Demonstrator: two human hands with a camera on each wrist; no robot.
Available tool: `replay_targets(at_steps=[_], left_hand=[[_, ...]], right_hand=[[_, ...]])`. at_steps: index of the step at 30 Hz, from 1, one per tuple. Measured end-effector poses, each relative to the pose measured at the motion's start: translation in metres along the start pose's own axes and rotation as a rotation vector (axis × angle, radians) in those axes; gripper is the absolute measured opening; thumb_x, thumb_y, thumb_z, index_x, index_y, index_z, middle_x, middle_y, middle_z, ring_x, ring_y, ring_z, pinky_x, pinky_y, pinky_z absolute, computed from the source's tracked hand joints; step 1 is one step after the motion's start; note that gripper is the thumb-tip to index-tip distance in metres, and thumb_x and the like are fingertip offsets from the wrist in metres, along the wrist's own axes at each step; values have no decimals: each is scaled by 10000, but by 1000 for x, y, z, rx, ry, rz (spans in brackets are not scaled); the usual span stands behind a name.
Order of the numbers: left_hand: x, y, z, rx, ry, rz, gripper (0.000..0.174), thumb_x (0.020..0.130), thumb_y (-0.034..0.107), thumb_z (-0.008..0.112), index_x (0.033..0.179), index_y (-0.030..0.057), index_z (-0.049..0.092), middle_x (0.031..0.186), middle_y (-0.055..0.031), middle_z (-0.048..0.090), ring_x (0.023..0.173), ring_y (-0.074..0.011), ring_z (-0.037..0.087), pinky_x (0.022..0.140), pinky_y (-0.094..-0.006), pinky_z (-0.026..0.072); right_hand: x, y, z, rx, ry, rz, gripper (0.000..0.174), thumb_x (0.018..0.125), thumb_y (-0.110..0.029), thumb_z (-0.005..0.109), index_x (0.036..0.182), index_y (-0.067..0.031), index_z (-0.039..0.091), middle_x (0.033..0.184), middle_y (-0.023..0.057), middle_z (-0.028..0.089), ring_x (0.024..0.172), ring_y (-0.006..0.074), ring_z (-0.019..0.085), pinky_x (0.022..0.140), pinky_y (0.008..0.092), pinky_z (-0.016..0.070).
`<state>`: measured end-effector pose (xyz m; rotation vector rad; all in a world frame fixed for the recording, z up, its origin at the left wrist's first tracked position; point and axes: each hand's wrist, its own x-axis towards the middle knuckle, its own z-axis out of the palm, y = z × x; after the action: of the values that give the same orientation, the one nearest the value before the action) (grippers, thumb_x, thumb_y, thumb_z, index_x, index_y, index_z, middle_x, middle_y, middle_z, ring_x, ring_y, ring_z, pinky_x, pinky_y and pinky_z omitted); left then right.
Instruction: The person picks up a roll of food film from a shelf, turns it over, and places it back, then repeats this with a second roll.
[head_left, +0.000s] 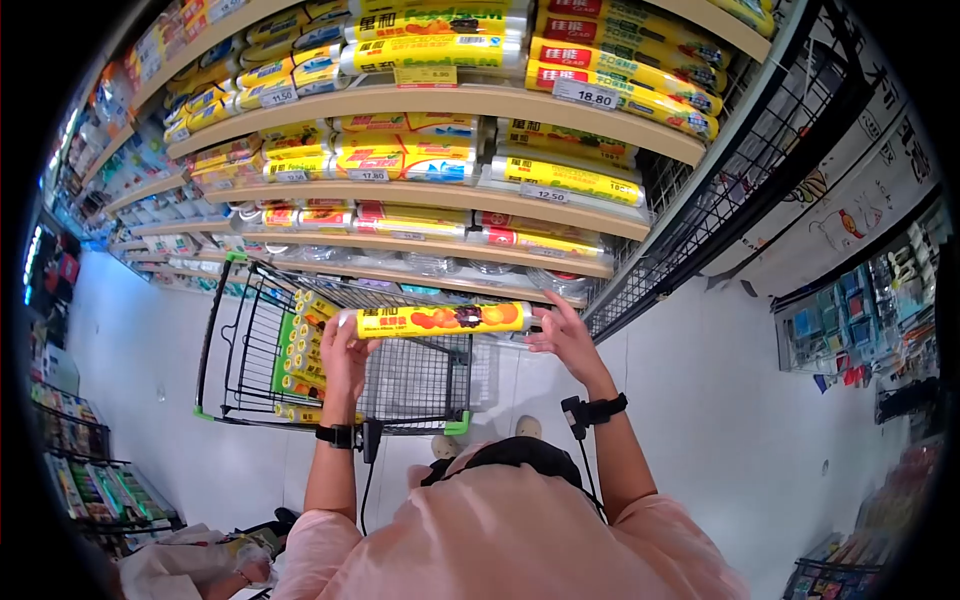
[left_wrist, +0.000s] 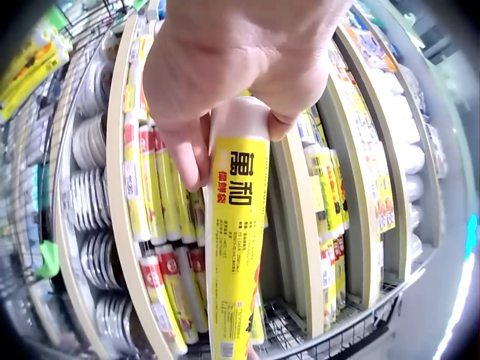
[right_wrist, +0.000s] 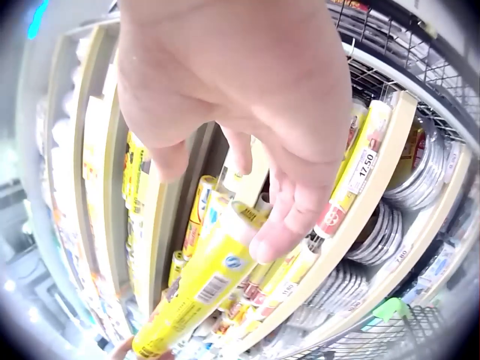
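Observation:
A yellow roll of plastic food bags [head_left: 445, 319] lies nearly level across the front of my body, above the cart. My left hand [head_left: 345, 362] pinches its left end, with thumb and fingers on opposite sides of the white end [left_wrist: 241, 120] in the left wrist view. At the other end, my right hand [head_left: 568, 348] has its fingers spread. In the right wrist view its fingertips [right_wrist: 271, 244] are right at the end of the roll [right_wrist: 199, 289], while the thumb stands apart from it.
Below the roll stands a wire shopping cart [head_left: 420, 385] with green corners, several yellow rolls [head_left: 305, 345] stacked in its left part. Ahead are shelves [head_left: 420, 100] full of similar rolls with price tags. A black wire mesh panel [head_left: 700, 190] rises at the right.

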<state>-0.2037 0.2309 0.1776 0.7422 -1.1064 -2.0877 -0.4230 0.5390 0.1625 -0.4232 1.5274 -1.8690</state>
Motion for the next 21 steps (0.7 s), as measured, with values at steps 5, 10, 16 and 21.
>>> replay_targets(at_steps=[5,10,16,21], left_hand=[[-12,-12,49,-37,-146,-92,265,986,224,538,1204,76,518,1107,-114,632,967,-273,682,790,-398,606],[-22,-9,79,-90,-259,-161,271,1008,257,520,1217,90,487,1140,-128,600,1007,-288,664,806,-391,602],[-25,-7,100,-129,-336,-192,358,1009,295,530,1291,90,453,1216,-146,569,1062,-310,633,877,-424,581],[-27,-11,111,-167,-326,-191,449,1005,220,543,1407,104,379,1285,-181,505,1140,-327,582,918,-437,566]], right_hand=[[-11,-5,-24,48,84,-66,439,1003,-149,536,1406,-28,409,1163,143,595,765,184,664,670,279,547],[-29,-28,-31,183,150,-57,349,1019,-190,484,1331,-32,480,979,76,648,694,151,623,628,272,523],[-37,-47,-43,316,191,-136,310,1016,-166,482,1288,-17,480,946,104,657,698,172,633,644,290,523],[-43,-60,-42,371,143,-257,347,1016,-139,465,1340,-18,437,1048,144,635,811,202,630,740,308,521]])
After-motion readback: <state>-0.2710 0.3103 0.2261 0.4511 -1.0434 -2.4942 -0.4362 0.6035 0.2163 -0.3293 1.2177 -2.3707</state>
